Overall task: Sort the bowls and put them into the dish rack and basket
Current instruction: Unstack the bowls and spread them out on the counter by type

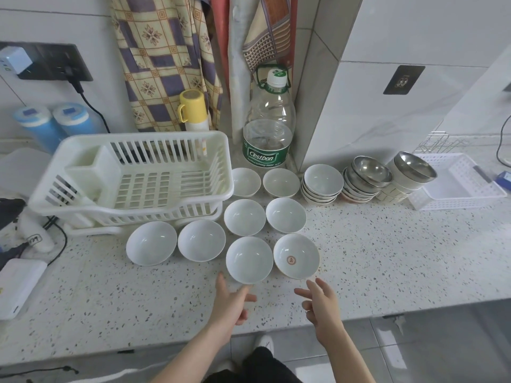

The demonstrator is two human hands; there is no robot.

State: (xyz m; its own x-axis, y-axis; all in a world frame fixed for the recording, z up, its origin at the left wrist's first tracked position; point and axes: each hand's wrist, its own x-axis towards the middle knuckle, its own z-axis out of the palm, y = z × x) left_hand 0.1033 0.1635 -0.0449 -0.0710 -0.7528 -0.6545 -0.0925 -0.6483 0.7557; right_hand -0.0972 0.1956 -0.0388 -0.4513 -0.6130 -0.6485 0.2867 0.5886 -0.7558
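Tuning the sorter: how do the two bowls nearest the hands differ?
The left bowl is plain white inside; the right bowl has a red emblem at its bottom. The right bowl's rim looks brownish, the left bowl's paler. The left bowl sits nearest the left hand, the right bowl nearest the right hand. Both are single, upright, empty and similar in size, side by side on the counter, untouched.

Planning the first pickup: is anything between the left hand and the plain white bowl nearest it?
Nothing visible. The left hand is open just short of the nearest white bowl, with only bare countertop between.
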